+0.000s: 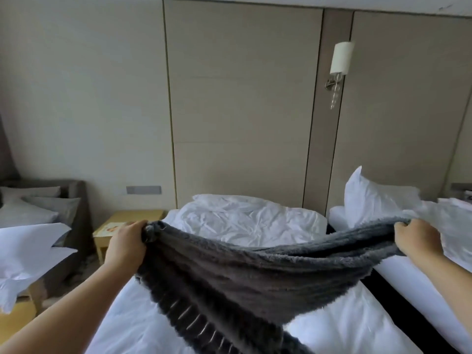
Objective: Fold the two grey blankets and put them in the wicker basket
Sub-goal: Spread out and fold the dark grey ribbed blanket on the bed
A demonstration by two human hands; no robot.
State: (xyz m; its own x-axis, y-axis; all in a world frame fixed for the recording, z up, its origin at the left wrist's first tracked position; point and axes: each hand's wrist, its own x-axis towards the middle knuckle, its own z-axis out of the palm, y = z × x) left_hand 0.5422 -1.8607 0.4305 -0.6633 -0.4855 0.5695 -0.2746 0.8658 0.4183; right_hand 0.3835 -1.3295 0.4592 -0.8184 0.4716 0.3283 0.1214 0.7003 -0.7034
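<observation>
A dark grey fluffy blanket [242, 274] hangs stretched between my two hands above a white bed [127, 328]. My left hand [126, 245] grips one bunched corner at the left. My right hand [419, 241] grips the other end at the right. The cloth sags in the middle and trails down toward the bottom edge of the view. No second grey blanket and no wicker basket are in view.
A white pillow [247, 221] lies at the head of the bed against a beige panelled wall. A second bed [398, 272] with a pillow stands to the right across a narrow dark gap. A wooden nightstand [127, 221] and a grey sofa [74, 218] with cushions are at the left.
</observation>
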